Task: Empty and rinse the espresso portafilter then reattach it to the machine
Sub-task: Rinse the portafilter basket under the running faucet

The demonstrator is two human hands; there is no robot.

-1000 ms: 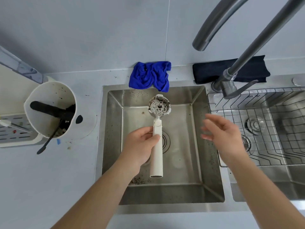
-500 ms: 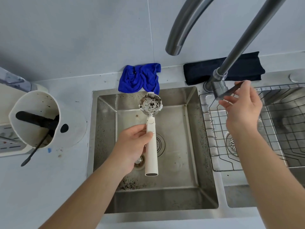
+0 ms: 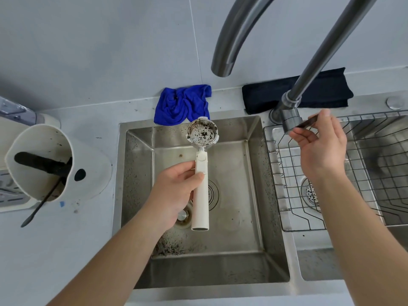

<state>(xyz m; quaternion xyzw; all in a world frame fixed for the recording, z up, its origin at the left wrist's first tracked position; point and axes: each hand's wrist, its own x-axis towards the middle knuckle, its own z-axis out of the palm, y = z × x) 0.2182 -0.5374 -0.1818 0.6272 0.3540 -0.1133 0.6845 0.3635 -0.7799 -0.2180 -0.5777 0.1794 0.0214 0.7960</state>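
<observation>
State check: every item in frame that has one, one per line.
portafilter: held over sink, basket up, grounds stuck inside
left hand: closed on portafilter handle
right hand: fingers on faucet lever
faucet: no water running
left sink: grounds scattered

Left hand (image 3: 174, 191) gripping, right hand (image 3: 322, 149) pinching

Faucet (image 3: 326, 47) arch cut by top edge; lever (image 3: 305, 123) partly behind fingers.

Bright, even, cool light, soft shadows only. Sink (image 3: 254, 138) steel gives mild glare on its far wall and right of it on the faucet (image 3: 238, 32) curve. Wide-angle bend stretches worktop (image 3: 66, 250) edges left of sink. Focus sharp throughout, no motion blur.
</observation>
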